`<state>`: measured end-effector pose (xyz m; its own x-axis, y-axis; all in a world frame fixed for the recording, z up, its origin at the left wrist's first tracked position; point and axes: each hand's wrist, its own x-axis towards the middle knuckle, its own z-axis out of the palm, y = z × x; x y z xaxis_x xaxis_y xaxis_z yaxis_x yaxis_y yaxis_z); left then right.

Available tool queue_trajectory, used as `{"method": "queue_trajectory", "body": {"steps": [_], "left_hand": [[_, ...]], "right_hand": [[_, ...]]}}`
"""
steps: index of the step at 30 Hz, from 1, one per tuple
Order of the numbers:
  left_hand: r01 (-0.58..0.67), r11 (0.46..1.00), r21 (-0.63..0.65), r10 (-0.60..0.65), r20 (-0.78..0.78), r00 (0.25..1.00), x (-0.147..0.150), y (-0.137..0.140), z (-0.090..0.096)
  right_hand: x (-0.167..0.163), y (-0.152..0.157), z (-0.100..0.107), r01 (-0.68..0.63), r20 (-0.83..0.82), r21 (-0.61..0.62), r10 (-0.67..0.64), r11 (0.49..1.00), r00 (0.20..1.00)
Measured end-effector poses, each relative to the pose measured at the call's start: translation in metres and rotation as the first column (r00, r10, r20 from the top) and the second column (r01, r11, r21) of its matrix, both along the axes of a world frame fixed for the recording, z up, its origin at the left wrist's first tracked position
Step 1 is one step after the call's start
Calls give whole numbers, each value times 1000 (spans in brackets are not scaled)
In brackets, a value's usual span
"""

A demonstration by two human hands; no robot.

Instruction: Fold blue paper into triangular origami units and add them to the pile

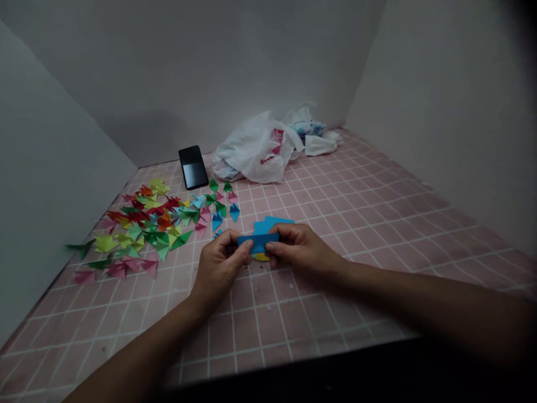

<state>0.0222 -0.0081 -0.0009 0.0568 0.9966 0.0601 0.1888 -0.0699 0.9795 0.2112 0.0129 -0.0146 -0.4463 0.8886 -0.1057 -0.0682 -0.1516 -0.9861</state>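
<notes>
Between my two hands is a folded strip of blue paper (259,241), held level above the table. My left hand (221,258) pinches its left end, thumb on the near face. At the right end, my right hand (296,246) grips it with thumb and fingers. Behind the strip lie some flat sheets of lighter blue paper (273,221), partly covered by my right hand. A bit of yellow paper (262,257) shows just below the strip. To the left, many small folded paper pieces (161,238) in several colours are spread in a heap.
A dark phone (193,167) leans at the back left, beyond the paper pieces. Crumpled white plastic bags (255,148) lie against the back wall. Pink tiled covering (335,224) spans the table, with walls on the left, back and right.
</notes>
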Motion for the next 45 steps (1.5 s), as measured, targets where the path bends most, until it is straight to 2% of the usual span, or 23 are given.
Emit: {"method": "queue_trajectory", "body": {"steps": [7,16,30,40,45], "left_hand": [[-13,1000,2,13,-15,1000,-1,0,0],[-3,1000,-4,3,-2,1000,-1,0,-1],[-10,1000,6,10,14,1000,-1,1,-2],[-20,1000,4,20,8,1000,0,1,0],[-13,1000,-29,14,24,1000,0,0,-1]], "right_hand": [[1,1,-2,5,-17,30,-4,1000,1000],[0,1,-3,47,-26,7,-47,999,999],[-2,1,-5,37,-69,-36,-39,999,997],[-3,0,-4,29,-62,-22,-30,999,998],[-2,0,-4,29,-74,-42,-32,999,997]]}}
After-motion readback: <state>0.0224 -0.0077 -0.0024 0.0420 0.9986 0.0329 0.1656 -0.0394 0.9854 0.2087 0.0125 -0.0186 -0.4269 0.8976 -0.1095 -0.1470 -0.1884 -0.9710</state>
